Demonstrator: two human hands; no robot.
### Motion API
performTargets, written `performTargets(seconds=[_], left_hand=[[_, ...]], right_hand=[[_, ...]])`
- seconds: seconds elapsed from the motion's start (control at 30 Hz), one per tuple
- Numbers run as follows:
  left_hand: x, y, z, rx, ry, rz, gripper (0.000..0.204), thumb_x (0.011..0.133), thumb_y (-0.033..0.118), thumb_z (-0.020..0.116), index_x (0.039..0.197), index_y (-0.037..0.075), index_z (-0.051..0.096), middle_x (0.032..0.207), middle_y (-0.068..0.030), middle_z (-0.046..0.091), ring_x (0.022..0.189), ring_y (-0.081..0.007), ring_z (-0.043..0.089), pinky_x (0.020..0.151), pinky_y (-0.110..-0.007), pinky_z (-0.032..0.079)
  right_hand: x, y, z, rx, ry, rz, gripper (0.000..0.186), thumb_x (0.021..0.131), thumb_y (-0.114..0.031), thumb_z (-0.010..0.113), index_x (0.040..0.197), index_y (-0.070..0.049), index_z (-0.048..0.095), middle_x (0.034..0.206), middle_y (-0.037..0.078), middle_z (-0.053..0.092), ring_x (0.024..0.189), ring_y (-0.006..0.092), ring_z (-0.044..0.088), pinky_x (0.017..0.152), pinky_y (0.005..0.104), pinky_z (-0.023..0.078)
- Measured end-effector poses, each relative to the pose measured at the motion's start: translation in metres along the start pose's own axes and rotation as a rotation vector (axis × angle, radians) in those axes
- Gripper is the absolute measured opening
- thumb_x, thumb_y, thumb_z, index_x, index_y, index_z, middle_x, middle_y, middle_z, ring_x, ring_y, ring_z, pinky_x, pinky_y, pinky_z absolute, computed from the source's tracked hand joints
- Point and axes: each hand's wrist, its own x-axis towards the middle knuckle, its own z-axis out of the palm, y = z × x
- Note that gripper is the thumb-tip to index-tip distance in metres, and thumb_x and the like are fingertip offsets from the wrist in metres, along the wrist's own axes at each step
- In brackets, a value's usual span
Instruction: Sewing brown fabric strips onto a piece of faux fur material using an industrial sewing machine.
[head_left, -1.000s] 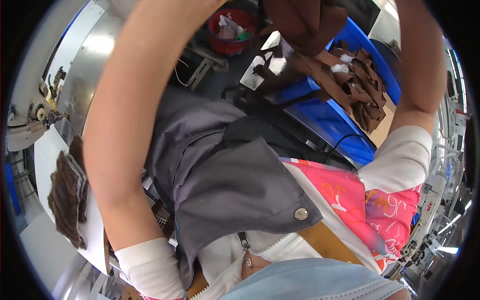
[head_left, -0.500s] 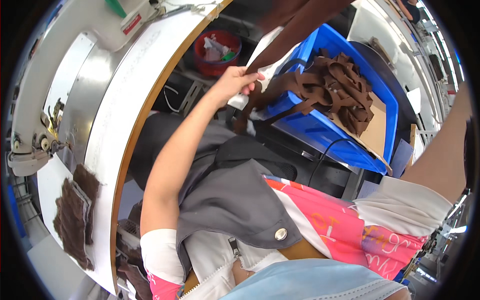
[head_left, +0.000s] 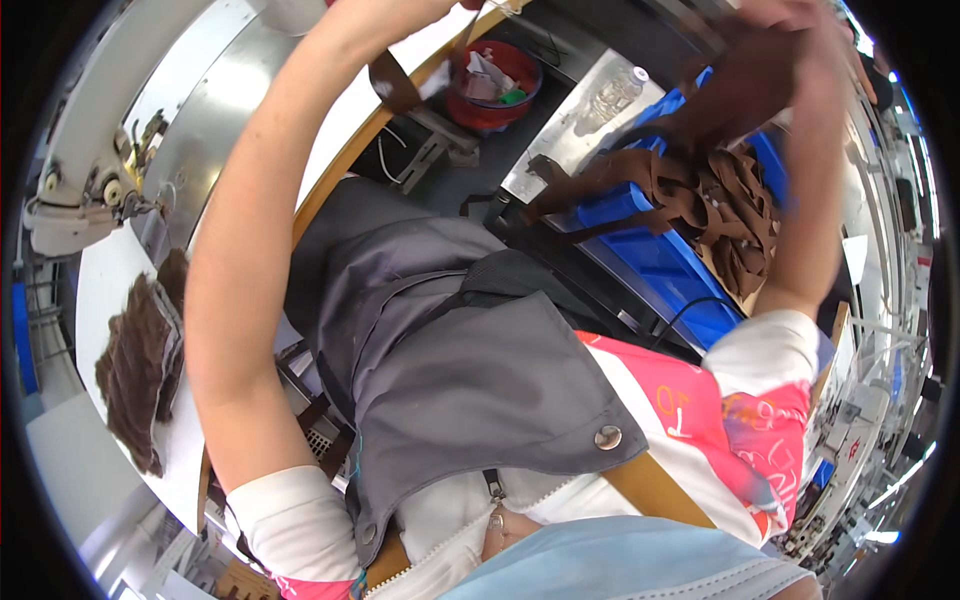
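My left hand [head_left: 440, 6] reaches to the top edge, its fingers mostly cut off; a brown strip [head_left: 395, 82] hangs just beside and below it. My right hand [head_left: 800, 35] is raised at the upper right, smeared by motion, against a bunched, blurred mass of brown fabric [head_left: 745, 85]; whether it grips this is unclear. Beneath, a blue plastic crate [head_left: 690, 290] holds a tangle of brown strips [head_left: 730, 230], some trailing over its left side.
A sewing machine [head_left: 75, 210] and a pale worktop [head_left: 110, 255] with brown furry pieces [head_left: 135, 370] stand at left. A red basin [head_left: 480, 115] holds scraps. A bottle [head_left: 615, 95] lies by the crate. A person [head_left: 878, 85] is at the far right.
Since half a second ago my left hand has risen to the top edge and my right arm has swung inward over the crate, with brown fabric now bunched at the right hand.
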Motion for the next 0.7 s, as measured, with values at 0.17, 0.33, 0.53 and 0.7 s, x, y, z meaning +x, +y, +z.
performTargets(seconds=[0.17,0.33,0.53,0.7], left_hand=[[-0.030,0.002,-0.029,0.615,0.084,0.068,0.031,0.079,0.019,0.053,0.096,-0.005,0.063,0.081,-0.0253,0.061,0.077,-0.0327,0.063,0.069,-0.038,0.049],[-0.123,0.006,0.005,0.383,0.212,-0.072,0.014,0.087,0.016,0.052,0.090,0.003,0.057,0.073,-0.0222,0.059,0.071,-0.0407,0.057,0.060,-0.043,0.044],[-0.209,-0.043,0.054,-0.128,0.146,-0.328,0.022,0.093,0.021,0.050,0.086,0.001,0.055,0.061,-0.0112,0.052,0.056,-0.0238,0.052,0.052,-0.034,0.041],[-0.228,-0.065,0.053,-0.159,-0.187,-0.516,0.029,0.088,0.023,0.058,0.109,0.004,0.056,0.092,-0.0189,0.063,0.088,-0.0339,0.061,0.077,-0.037,0.048]], right_hand=[[0.011,0.156,0.014,0.485,-0.002,0.332,0.036,0.095,-0.025,0.043,0.116,0.003,0.051,0.121,0.023,0.053,0.108,0.0312,0.056,0.093,0.0409,0.045],[0.058,0.162,0.006,0.476,0.051,0.082,0.032,0.094,-0.024,0.047,0.116,-0.004,0.057,0.119,0.013,0.057,0.110,0.0251,0.054,0.097,0.0397,0.041],[0.081,0.170,0.016,0.176,-0.084,0.078,0.030,0.092,-0.015,0.049,0.115,0.003,0.052,0.120,0.014,0.056,0.098,0.0193,0.061,0.088,0.0336,0.049],[0.083,0.175,0.064,-0.081,-0.137,0.044,0.029,0.093,-0.016,0.046,0.116,0.002,0.053,0.119,0.015,0.057,0.090,0.0179,0.062,0.080,0.0296,0.049]])
